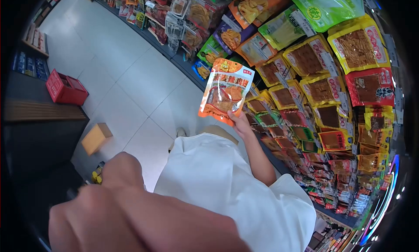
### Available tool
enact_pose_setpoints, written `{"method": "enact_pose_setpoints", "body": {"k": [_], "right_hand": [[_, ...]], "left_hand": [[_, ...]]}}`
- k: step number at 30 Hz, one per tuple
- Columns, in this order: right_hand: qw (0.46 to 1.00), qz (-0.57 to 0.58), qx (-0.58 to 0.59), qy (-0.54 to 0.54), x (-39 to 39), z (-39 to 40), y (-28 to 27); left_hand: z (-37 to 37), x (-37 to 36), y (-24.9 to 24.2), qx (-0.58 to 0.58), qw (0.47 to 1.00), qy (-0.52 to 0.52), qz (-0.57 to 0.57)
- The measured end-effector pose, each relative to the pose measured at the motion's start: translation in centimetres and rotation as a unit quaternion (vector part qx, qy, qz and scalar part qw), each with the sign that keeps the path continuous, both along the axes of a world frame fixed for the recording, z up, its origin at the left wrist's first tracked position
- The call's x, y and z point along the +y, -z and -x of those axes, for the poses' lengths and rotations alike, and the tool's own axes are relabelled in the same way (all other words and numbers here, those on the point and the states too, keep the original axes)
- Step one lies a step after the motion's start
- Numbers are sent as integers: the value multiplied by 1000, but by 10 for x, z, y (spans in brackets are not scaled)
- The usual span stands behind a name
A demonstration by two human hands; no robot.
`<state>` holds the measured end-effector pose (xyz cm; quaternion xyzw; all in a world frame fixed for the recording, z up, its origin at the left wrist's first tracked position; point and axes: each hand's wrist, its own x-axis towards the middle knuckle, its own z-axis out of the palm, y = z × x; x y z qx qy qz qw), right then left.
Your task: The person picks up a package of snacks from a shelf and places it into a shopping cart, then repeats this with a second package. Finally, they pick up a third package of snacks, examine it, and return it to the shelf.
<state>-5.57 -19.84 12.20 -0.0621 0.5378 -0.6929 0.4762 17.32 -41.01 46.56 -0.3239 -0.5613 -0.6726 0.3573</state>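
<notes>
My right hand [240, 123] pinches the lower right corner of an orange and white snack pouch [227, 89]. The pouch is upright, its printed front with large dark lettering facing me, in front of the packed snack shelf. Very near the camera at the lower left, a large blurred bent shape of skin looks like my left hand [122, 204]. Its fingertips are hidden, and whether it holds anything does not show. Below the pouch is my white shirt [218, 169].
Rows of packaged snacks [310, 58] hang and stand on the shelf to the right, with price tags. On the tiled floor [131, 95] are a cardboard-coloured box [97, 138] and a red container [65, 88]. A dark shelf unit [39, 143] stands left.
</notes>
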Motion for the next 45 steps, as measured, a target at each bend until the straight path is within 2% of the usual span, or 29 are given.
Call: {"method": "enact_pose_setpoints", "body": {"k": [5, 13, 18, 21, 25, 26, 28, 29, 31, 32, 34, 35, 38, 39, 40, 42, 45], "right_hand": [[999, -35, 17, 14, 16, -15, -15], [988, -80, 25, 127, 107, -49, -31], [969, -57, 22, 241, 159, -74, -41], [960, -30, 43, 274, 186, -83, -25], [956, -19, 37, 291, 228, -90, -16], [953, -12, 40, 299, 238, -91, -13], [949, 3, 42, 311, 264, -94, -11], [947, 10, 42, 317, 279, -96, -11], [942, 27, 41, 331, 314, -101, -8], [940, 37, 41, 336, 332, -104, -5], [939, 46, 42, 338, 365, -111, -1], [939, 45, 47, 336, 383, -113, -2], [930, 62, 64, 357, 436, -123, 4], [925, 68, 67, 368, 451, -132, 7], [919, 50, 66, 385, 465, -139, 9], [908, 13, 69, 413, 493, -149, 10], [903, -44, -16, 428, 529, -163, 26]], "left_hand": [[17, 9, -4, -55, 994, 87, -40], [54, 33, -12, -156, 947, 260, -102], [70, 72, -38, -236, 906, 335, -105], [73, 97, -54, -302, 878, 360, -94], [80, 168, -75, -372, 863, 338, -54], [72, 205, -75, -359, 894, 254, -83], [63, 240, -81, -393, 888, 230, -61], [65, 236, -90, -440, 850, 288, -11], [76, 289, -91, -409, 842, 346, -59], [74, 337, -74, -327, 866, 343, -158], [70, 403, -80, -370, 879, 268, -135], [62, 423, -108, -484, 854, 193, -9], [75, 433, -130, -587, 715, 373, 75], [105, 458, -79, -409, 730, 547, 30], [111, 479, -60, -312, 746, 588, 12], [107, 514, -58, -255, 764, 592, 23], [109, 552, -55, -201, 773, 601, 38]]}}
